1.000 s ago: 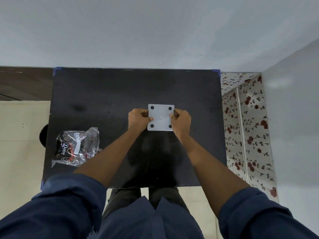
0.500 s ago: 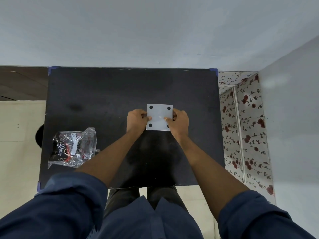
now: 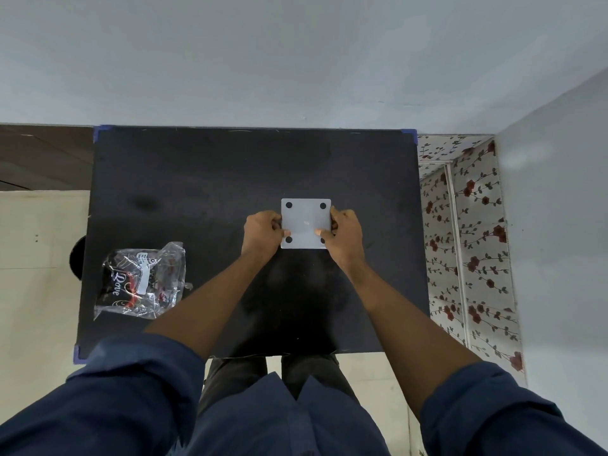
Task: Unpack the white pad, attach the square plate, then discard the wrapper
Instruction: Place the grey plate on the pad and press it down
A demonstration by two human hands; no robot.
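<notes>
A pale grey square plate (image 3: pixel 306 222) with a black dot at each corner is over the middle of the black table (image 3: pixel 197 179). My left hand (image 3: pixel 261 233) grips its left edge and my right hand (image 3: pixel 343 235) grips its right edge, thumbs resting on the lower corners. Whether the plate touches the table I cannot tell. I cannot make out a separate white pad; anything under the plate is hidden. A crumpled clear plastic wrapper (image 3: pixel 143 279) with black, red and white print lies at the table's left side, well apart from both hands.
A grey wall runs behind the table and along the right. A panel with a rose pattern (image 3: pixel 467 245) stands right of the table. Pale floor (image 3: pixel 36 245) lies to the left. My legs are at the table's near edge.
Both hands keep hold of the plate in much the same place. My right thumb has slid a little further onto the plate's lower right corner.
</notes>
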